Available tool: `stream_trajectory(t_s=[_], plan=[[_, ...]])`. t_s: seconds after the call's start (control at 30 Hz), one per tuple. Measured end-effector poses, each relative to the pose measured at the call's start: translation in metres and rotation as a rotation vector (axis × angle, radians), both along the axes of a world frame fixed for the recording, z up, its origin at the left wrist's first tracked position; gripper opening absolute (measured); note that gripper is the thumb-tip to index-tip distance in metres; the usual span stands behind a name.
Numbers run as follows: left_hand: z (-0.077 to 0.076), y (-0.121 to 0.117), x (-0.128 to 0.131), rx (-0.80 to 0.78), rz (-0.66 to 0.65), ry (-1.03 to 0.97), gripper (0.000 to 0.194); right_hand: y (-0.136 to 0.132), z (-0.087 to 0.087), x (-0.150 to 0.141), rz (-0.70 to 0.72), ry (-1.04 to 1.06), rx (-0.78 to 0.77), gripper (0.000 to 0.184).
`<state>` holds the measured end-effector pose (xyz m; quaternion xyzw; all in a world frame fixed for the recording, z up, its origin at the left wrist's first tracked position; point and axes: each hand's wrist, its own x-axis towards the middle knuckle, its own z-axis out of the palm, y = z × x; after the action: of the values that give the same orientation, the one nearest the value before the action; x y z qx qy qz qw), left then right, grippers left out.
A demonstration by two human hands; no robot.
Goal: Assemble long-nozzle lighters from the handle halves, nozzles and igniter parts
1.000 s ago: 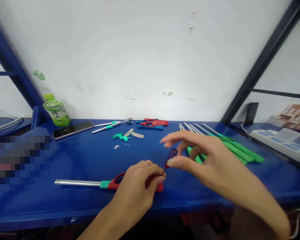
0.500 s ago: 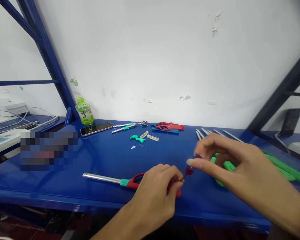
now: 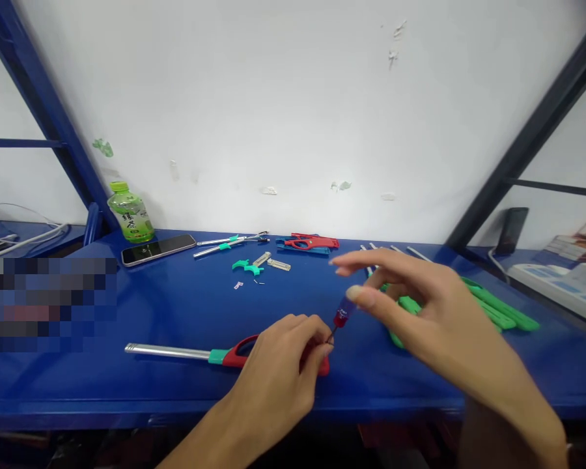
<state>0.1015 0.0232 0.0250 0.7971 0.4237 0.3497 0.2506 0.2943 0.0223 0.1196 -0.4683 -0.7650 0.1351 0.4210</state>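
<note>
A gas lighter (image 3: 176,352) with a silver tube, teal collar and red handle lies near the table's front edge. My left hand (image 3: 286,365) covers much of its handle, its finger and thumb closed about the tip of a small screwdriver (image 3: 340,315). The screwdriver leans up to the right, with a thin shaft and a clear purple and red handle. What its tip touches is hidden by my left fingers. My right hand (image 3: 415,303) is beside the screwdriver handle, fingers spread and forefinger lifted off; the thumb overlaps the handle's top.
Toward the wall lie silver tubes with teal collars (image 3: 219,249), red and blue handle shells (image 3: 312,243), teal pieces (image 3: 247,267) and small clear parts (image 3: 278,264). Green shells (image 3: 498,309) lie behind my right hand. A phone (image 3: 159,250) and green bottle (image 3: 131,215) stand back left.
My right fingers have opened from their pinch on the screwdriver handle. My left hand stays at its tip. The whole view has shifted, so everything appears farther left.
</note>
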Motion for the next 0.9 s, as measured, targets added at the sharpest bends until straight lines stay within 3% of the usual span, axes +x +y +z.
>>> stream_trajectory(t_s=[0.13,0.3,0.43,0.53,0.7,0.77,0.83,0.9], plan=[[-0.0004,0.0006,-0.0001,0.002,-0.016,0.004,0.015,-0.0019,0.0012,0.0049,0.115,-0.017,-0.042,0.017],[-0.0017,0.0006,-0.0001,0.008,-0.011,-0.004,0.013,0.0006,0.0003,-0.0012,0.015,0.017,-0.004,0.022],[0.0003,0.0014,-0.0011,0.006,-0.025,-0.001,0.017,-0.0008,0.0027,0.0033,0.088,-0.024,-0.026,0.007],[0.0015,0.0012,-0.0018,0.007,-0.033,0.000,0.017,-0.0023,0.0036,0.0079,0.140,-0.042,-0.071,0.008],[0.0002,0.0005,-0.0016,-0.001,-0.029,0.008,0.013,-0.0039,0.0011,0.0034,0.101,-0.038,-0.068,0.019],[-0.0002,0.0010,-0.0015,0.006,-0.041,0.007,0.015,-0.0051,0.0009,0.0026,0.099,-0.046,-0.049,0.016],[-0.0001,0.0017,-0.0015,0.015,-0.056,0.007,0.019,-0.0060,0.0020,0.0049,0.148,-0.054,-0.061,0.006],[0.0002,0.0021,-0.0016,0.017,-0.064,0.008,0.020,-0.0059,0.0036,0.0085,0.225,-0.058,-0.094,0.016]])
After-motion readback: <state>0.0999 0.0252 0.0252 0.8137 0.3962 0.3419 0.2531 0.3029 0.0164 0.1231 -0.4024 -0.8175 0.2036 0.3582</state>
